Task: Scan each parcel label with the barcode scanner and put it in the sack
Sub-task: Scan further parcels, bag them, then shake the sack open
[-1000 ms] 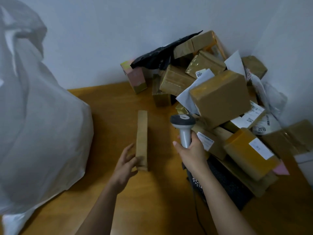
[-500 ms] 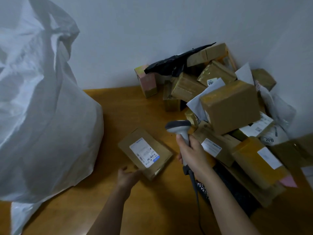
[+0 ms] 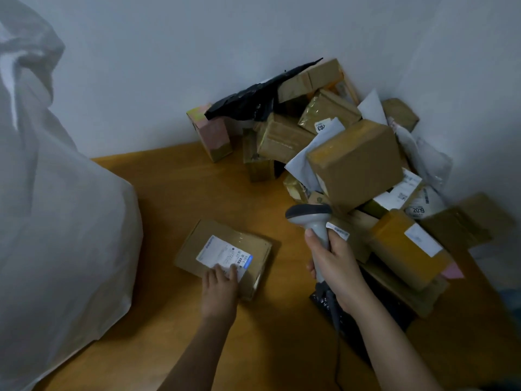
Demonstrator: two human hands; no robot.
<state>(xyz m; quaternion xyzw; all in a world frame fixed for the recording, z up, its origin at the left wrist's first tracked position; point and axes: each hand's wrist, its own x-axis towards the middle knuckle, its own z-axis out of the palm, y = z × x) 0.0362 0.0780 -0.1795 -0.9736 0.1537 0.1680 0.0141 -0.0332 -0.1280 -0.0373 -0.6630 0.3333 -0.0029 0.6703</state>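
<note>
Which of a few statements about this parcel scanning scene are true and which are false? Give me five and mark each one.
1. The right hand grips the barcode scanner. True.
2. The flat parcel by the left hand lies label side down. False: its white label faces up.
3. The left hand's fingers rest on the parcel's near edge, partly on the label. True.
4. The white sack stands on the right of the table. False: it is on the left; the parcel pile is on the right.
5. The flat parcel is already inside the sack. False: it lies on the wooden table.
</note>
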